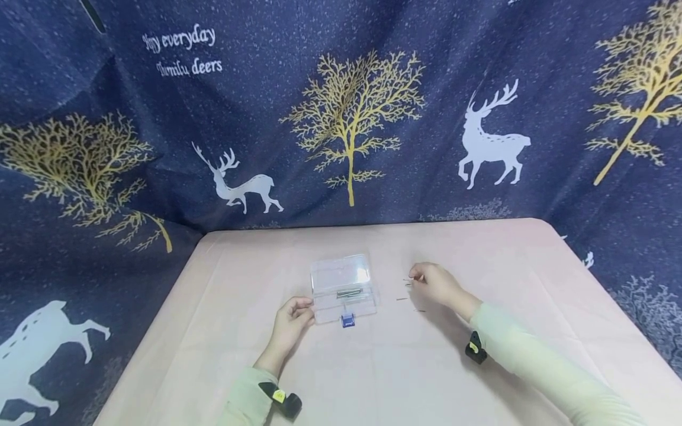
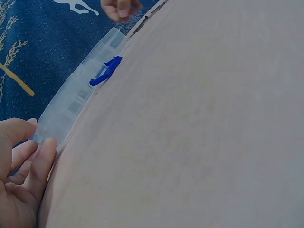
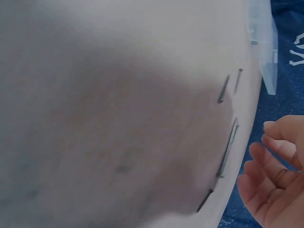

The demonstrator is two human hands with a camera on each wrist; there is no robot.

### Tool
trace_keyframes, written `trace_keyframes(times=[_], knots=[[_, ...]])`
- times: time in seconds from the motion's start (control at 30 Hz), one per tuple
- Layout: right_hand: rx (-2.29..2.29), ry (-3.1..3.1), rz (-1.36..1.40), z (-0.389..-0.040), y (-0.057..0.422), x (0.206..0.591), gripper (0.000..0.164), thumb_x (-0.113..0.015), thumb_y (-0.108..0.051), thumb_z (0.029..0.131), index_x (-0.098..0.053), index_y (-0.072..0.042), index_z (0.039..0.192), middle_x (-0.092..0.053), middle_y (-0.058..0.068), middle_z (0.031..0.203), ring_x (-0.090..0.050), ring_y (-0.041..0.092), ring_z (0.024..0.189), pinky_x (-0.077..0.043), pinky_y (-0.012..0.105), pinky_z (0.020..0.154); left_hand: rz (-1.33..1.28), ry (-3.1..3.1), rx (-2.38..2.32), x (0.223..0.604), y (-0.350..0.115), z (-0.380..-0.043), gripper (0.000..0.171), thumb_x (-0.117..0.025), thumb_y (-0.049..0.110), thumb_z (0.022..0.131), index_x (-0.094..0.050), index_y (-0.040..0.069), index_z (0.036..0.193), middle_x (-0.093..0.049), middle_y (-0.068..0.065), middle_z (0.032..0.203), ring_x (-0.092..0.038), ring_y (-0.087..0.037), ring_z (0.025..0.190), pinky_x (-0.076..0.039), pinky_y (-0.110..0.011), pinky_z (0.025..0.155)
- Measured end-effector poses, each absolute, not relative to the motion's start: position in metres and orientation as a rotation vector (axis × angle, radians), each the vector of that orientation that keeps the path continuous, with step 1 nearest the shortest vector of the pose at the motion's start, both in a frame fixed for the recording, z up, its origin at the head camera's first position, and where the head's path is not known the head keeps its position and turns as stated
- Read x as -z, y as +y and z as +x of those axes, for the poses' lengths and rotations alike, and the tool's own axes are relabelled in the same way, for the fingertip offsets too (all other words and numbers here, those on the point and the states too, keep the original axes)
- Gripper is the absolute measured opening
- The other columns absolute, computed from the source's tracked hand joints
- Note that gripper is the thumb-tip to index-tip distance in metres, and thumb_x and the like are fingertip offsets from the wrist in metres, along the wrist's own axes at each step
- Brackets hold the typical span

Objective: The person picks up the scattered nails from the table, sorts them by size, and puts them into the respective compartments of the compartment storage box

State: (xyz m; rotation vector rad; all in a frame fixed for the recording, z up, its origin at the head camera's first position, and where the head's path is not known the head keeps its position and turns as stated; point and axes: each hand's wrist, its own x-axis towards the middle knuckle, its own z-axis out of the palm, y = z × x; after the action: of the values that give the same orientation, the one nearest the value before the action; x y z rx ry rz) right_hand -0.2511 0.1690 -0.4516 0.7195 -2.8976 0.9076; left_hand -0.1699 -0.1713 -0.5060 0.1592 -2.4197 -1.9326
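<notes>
A clear plastic compartment box (image 1: 329,313) lies on the table with its lid (image 1: 338,272) tipped back and a blue latch (image 1: 348,320) at its front. Several long nails (image 1: 349,293) lie in one back compartment. At the box's left end, my left hand (image 1: 290,322) holds the wall near the front corner between thumb and fingers. Right of the box, several loose nails (image 3: 228,149) are scattered on the cloth. Close by them is my right hand (image 1: 437,284), its fingers loosely bent and no nail visible between them in the right wrist view.
A pale pink cloth (image 1: 373,373) covers the table. Behind it hangs a dark blue curtain (image 1: 373,136) printed with deer and golden trees. Each forearm wears a dark wrist camera (image 1: 476,348).
</notes>
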Motion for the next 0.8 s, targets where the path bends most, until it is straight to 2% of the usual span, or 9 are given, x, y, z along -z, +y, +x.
trace_keyframes(times=[0.13,0.3,0.4,0.6,0.8], knots=[[-0.803,-2.925,0.736,-0.252,0.175,0.455,0.012,-0.062,0.001,0.081,-0.067,-0.001,0.092,-0.069,0.013,0.093,-0.064,0.032,0.09,-0.056,0.05,0.087,0.145,-2.413,1.939,0.506,-0.172,-0.171,0.027,-0.059,0.004,0.088,-0.057,-0.006,0.113,-0.062,-0.022,0.113,-0.065,-0.029,0.099,-0.059,-0.019,0.08],[-0.744,-2.969,0.736,-0.253,0.18,0.458,0.01,-0.063,0.0,0.08,-0.067,-0.004,0.088,-0.068,0.009,0.087,-0.063,0.031,0.088,-0.055,0.051,0.087,0.134,-2.405,1.928,0.505,-0.171,-0.17,0.027,-0.06,0.004,0.088,-0.057,-0.006,0.112,-0.063,-0.023,0.111,-0.066,-0.026,0.095,-0.06,-0.019,0.078],[-0.7,-2.974,0.743,-0.253,0.182,0.459,0.01,-0.063,0.001,0.079,-0.067,-0.004,0.087,-0.068,0.009,0.086,-0.063,0.03,0.086,-0.055,0.05,0.086,0.138,-2.398,1.939,0.505,-0.171,-0.17,0.026,-0.06,0.003,0.088,-0.057,-0.006,0.112,-0.063,-0.023,0.111,-0.066,-0.025,0.095,-0.06,-0.019,0.078],[-0.614,-2.97,0.741,-0.252,0.186,0.459,0.01,-0.065,0.003,0.075,-0.068,-0.004,0.082,-0.065,0.007,0.08,-0.061,0.027,0.08,-0.057,0.048,0.079,0.134,-2.382,1.981,0.499,-0.17,-0.169,0.026,-0.059,0.001,0.088,-0.056,-0.008,0.113,-0.061,-0.025,0.112,-0.065,-0.031,0.098,-0.06,-0.018,0.078],[-0.556,-2.983,0.756,-0.254,0.187,0.46,0.009,-0.065,0.002,0.075,-0.065,-0.006,0.077,-0.061,0.004,0.076,-0.058,0.024,0.076,-0.057,0.044,0.075,0.121,-2.367,1.981,0.503,-0.171,-0.17,0.025,-0.059,0.0,0.088,-0.056,-0.01,0.111,-0.061,-0.026,0.112,-0.065,-0.027,0.094,-0.06,-0.02,0.077]])
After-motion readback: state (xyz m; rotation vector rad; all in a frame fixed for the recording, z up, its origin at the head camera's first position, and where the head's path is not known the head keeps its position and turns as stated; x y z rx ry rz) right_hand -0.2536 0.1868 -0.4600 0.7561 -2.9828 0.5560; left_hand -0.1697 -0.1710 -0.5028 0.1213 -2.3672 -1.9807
